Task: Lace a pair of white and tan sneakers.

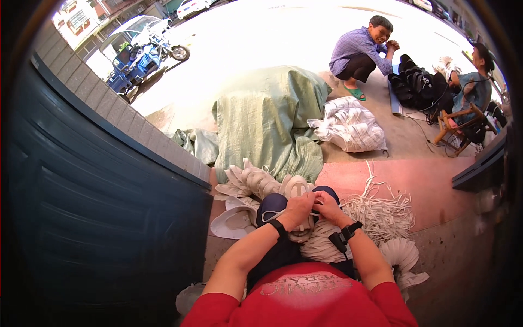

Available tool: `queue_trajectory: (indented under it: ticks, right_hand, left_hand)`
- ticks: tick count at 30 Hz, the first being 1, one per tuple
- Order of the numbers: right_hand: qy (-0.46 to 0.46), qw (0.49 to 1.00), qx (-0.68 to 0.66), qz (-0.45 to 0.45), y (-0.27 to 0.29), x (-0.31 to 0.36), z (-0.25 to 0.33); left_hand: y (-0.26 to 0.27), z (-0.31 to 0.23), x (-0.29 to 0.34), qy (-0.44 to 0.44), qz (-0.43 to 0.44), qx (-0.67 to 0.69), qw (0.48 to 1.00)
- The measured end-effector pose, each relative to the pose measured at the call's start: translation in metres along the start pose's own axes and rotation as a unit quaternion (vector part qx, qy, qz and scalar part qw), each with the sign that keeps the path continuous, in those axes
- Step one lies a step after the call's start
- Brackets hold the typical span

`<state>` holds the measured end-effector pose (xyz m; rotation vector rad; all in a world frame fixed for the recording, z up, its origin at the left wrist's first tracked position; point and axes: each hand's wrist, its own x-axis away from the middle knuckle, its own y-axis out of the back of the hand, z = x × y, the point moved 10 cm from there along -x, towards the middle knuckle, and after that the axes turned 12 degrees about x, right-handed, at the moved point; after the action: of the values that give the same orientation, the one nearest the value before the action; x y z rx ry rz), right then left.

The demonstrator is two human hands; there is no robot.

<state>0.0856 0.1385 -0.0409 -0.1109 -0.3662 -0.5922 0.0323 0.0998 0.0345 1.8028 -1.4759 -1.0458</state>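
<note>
A white shoe upper (297, 186) rests between my knees, with its rounded toe end pointing away from me. My left hand (299, 211) is closed above it, fingers pinched on a white shoelace (265, 216) that loops out to the left. Close against it, my right hand (328, 209) is also closed, its fingertips meeting the left ones at the lace. The exact spot where the lace runs through is hidden by my fingers. To the right lies a loose heap of white laces (384, 215). Several more white uppers (256, 181) lie in a row at the left.
A green tarpaulin-like cover (267, 117) drapes over a bulky pile ahead. Beside it sits a white bag (351, 126). Two people are beyond, near black goods (419, 82) and a wooden stool (460, 128). A dark blue door (109, 207) stands at my left. Stacked uppers (400, 255) lie lower right.
</note>
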Motion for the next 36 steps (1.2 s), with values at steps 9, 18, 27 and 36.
queue_trajectory:
  ticks: [9, 18, 27, 36]
  right_hand:
    - [0.137, 0.983, 0.122, -0.013, -0.005, -0.02, 0.012]
    - [0.209, 0.941, 0.263, -0.036, -0.008, -0.004, 0.041]
    - [-0.006, 0.98, 0.199, 0.022, 0.003, -0.02, 0.013]
    - [-0.019, 0.974, 0.139, 0.176, -0.036, -0.03, -0.004]
  left_hand:
    - [-0.001, 0.029, 0.014, 0.076, 0.053, -0.118, 0.989]
    - [-0.016, 0.062, 0.044, 0.357, 0.139, 0.382, 0.841]
    - [0.008, 0.075, 0.054, 0.275, -0.01, 0.224, 0.935]
    - [0.019, 0.048, 0.04, 0.223, -0.09, 0.201, 0.95]
